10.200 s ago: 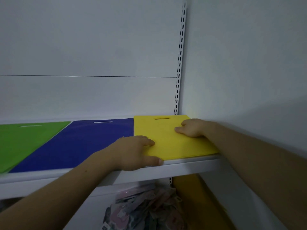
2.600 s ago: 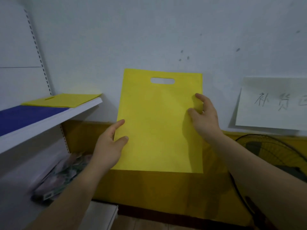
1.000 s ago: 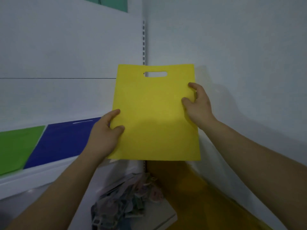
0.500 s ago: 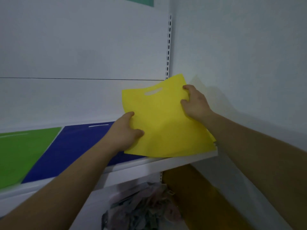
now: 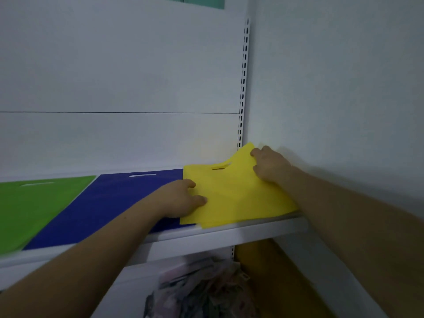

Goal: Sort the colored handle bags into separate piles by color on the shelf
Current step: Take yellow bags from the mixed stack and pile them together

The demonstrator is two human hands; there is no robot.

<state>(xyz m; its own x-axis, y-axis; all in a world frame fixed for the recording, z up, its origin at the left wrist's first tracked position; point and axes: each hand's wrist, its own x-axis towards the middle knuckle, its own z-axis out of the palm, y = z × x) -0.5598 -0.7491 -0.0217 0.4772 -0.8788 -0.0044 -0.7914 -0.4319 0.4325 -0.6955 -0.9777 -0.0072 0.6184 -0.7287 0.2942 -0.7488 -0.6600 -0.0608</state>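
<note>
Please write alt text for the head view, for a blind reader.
Left hand and right hand hold a yellow handle bag on the white shelf, one corner lifted; a blue pile and a green pile lie to its left.

Left of the shelf (image 5: 229,232) middle, the green bag (image 5: 34,207) runs off the picture's edge. The left grip (image 5: 181,200) hides the yellow bag's (image 5: 241,196) left edge and part of the blue bag (image 5: 110,203). Below the shelf, a dim heap (image 5: 202,292) is too blurred to identify and cut off at the bottom. Above the shelf, the top edge crops a teal panel (image 5: 202,1).
</note>
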